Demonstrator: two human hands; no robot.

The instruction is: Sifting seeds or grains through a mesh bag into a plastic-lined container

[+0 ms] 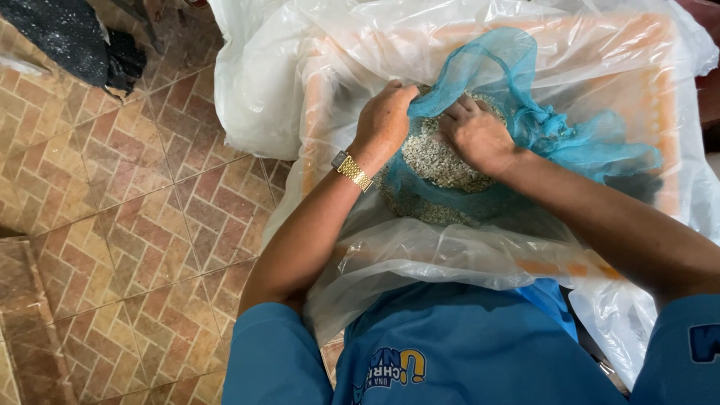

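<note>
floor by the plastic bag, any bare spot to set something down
Bare brick-pattern floor lies left of the clear plastic bag, below the dark cloth. Inside the bag it is crowded: left hand, right hand, blue net, grain.

The right hand [476,135] hides its fingertips in small grey shells [435,161]; the net [517,97] covers the rest.

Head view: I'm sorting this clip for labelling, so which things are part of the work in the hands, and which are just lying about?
In the work:
left hand, gripping the blue net's edge
right hand, in the grain
blue net
greyish grain
clear plastic sheet
orange crate under the sheet

Lying about:
dark speckled cloth
tiled floor
</note>
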